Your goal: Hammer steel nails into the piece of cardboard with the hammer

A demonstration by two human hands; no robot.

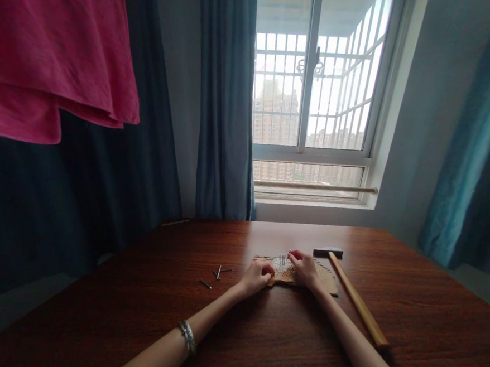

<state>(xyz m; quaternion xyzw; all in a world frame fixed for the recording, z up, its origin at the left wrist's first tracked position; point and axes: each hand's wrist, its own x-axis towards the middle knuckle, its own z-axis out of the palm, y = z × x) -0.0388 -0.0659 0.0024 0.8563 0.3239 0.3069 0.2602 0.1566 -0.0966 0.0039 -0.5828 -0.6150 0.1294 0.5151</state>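
A tan, ragged-edged board point(326, 278) lies on the table, its surface dotted with many small holes or marks. Several thin nails point(283, 259) stand upright in it near its far edge. My left hand point(257, 276) rests on the board's left end, its fingers curled and closed on it. Just right of the standing nails, my right hand point(303, 268) is closed in a pinch; a nail tip seems to show at its fingertips. Several loose nails point(218, 272) lie on the table left of my left hand. To the right of the board is a hammer point(358, 301) with a wooden handle.
The brown wooden table point(153, 313) reaches to the wall below a barred window point(305, 90). Blue curtains point(227, 106) hang at the left and right. A pink cloth point(52, 63) hangs at the upper left, above the table's height.
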